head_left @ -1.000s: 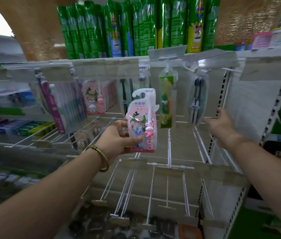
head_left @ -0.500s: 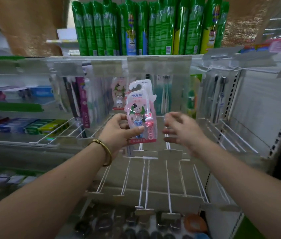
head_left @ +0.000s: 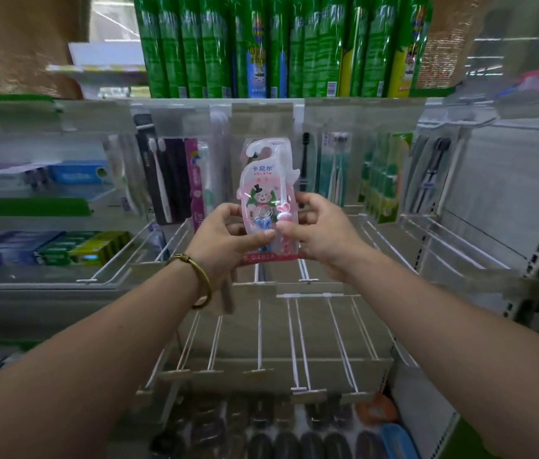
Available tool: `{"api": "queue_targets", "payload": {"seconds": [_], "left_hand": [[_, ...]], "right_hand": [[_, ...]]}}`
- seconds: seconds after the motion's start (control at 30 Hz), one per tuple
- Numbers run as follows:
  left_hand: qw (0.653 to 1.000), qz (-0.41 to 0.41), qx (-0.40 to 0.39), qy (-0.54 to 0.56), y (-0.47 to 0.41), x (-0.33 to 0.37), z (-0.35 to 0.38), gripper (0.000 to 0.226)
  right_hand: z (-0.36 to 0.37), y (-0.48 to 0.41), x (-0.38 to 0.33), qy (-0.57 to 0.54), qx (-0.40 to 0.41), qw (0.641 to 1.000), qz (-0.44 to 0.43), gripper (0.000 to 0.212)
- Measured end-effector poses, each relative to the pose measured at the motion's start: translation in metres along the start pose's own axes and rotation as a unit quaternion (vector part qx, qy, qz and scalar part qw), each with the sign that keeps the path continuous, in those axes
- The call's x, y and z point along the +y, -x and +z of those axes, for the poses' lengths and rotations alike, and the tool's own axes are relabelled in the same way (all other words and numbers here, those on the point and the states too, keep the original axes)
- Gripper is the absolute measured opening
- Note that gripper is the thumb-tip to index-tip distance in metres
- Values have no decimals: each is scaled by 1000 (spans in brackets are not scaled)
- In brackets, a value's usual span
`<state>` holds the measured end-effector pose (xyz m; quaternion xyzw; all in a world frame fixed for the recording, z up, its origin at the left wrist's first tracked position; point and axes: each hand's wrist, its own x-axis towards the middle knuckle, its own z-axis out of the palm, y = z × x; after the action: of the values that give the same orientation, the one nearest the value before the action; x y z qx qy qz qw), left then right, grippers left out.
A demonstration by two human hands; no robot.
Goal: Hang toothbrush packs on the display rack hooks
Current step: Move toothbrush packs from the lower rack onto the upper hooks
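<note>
A pink children's toothbrush pack (head_left: 268, 180) with a cartoon figure and a white hanger hook on top stands upright in front of the display rack. My left hand (head_left: 225, 241) grips its lower left edge, thumb across the front. My right hand (head_left: 319, 235) pinches its lower right edge, thumb on the front. White wire hooks (head_left: 259, 336) of the rack stick out toward me below the pack, several of them bare. Other toothbrush packs (head_left: 168, 180) hang on the upper row behind it.
Tall green packs (head_left: 261, 48) line the top shelf. Toothpaste boxes (head_left: 62, 248) lie on the shelf at left. A white pegboard panel (head_left: 499, 193) closes the rack on the right. Dark items (head_left: 278, 435) fill the lowest row.
My right hand came in from the right side of the rack and took hold of the pack's right edge. The pack stayed in my left hand, and the view shifted left.
</note>
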<state>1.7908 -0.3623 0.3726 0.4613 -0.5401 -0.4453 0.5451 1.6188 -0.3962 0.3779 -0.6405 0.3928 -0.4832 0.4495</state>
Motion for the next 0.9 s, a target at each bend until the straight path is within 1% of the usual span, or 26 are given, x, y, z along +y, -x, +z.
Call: {"api": "queue_targets", "payload": {"seconds": [0.13,0.33,0.47,0.6,0.67,0.9], "left_hand": [[1000,13,-21,-12,-4,5,-20,48],[998,24,-52,-32,-13,15,-30,44],[997,41,-42,-50,-17,14,-25,42],[997,49,-27,-57,-22,16,-22,49],[997,51,-18,-55,-26,16,-22,52],[996,53,9,-69,-42,13,-20,50]], "right_hand": [[15,-3,-5,-31,11,999,-2,48],[22,-9,-11,-31,32,999,7,47],[20,-13,-10,-35,36,999,12,41],[18,-20,-11,-27,45,999,9,46],[17,-27,-12,-18,46,999,1,48],[13,-55,-6,30,35,999,0,43]]}}
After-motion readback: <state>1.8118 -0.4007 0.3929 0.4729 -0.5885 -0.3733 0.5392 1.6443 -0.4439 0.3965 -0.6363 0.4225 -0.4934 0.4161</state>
